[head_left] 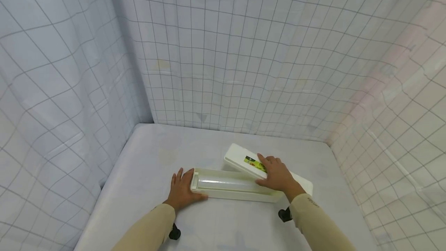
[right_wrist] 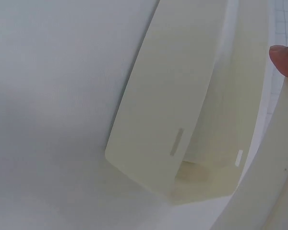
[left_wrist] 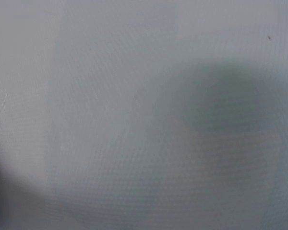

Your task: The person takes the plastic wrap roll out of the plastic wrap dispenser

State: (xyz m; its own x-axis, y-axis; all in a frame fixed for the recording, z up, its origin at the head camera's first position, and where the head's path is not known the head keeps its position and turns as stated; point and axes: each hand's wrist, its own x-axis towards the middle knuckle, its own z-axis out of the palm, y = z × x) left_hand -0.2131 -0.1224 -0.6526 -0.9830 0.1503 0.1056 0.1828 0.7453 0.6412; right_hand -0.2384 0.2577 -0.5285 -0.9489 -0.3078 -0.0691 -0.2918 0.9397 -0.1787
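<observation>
On the white table [head_left: 150, 150], there, a long cream plastic box [head_left: 240, 196] was touched at left by the left hand [head_left: 182, 191], fingers spread wide; a shiny translucent roll [head_left: 223, 182] was exposed inside. Farther right, a white oblong plastic lid [head_left: 238, 155] was gripped aslant by the right hand [head_left: 280, 175]!

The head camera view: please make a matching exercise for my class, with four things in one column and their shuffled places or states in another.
Column 1
1. Long white plastic lid
2. Long cream plastic box
3. Shiny, clear-looking roll
4. Green-and-yellow printed label

Column 2
A. Lying inside the box
B. Open on the white-covered table, left hand at one end
C. On the lid's top face
D. Slanted, held by the right hand

Pairs: 1-D, 2-B, 3-A, 4-C
</observation>
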